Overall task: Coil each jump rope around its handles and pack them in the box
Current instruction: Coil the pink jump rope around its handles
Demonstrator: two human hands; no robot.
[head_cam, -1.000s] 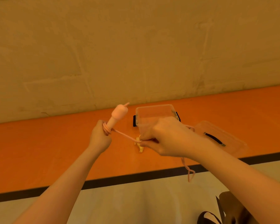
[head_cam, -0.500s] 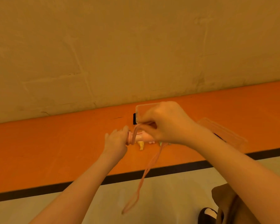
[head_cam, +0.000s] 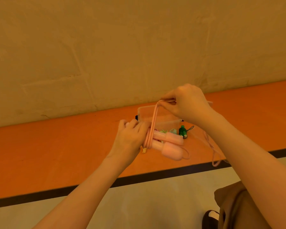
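Head view shows an orange floor strip [head_cam: 56, 154] under a plaster wall [head_cam: 106, 47], where the left hand [head_cam: 130, 139] grips two pink handles [head_cam: 168, 144] at 6 o'clock of the clear box [head_cam: 147, 114], right-hand fingers [head_cam: 168, 98] pinching the rope [head_cam: 155, 118] above.

wall [head_cam: 106, 47]: beige, cracked | floor band [head_cam: 40, 154]: orange, black-edged | shoe [head_cam: 211, 217]: lower right
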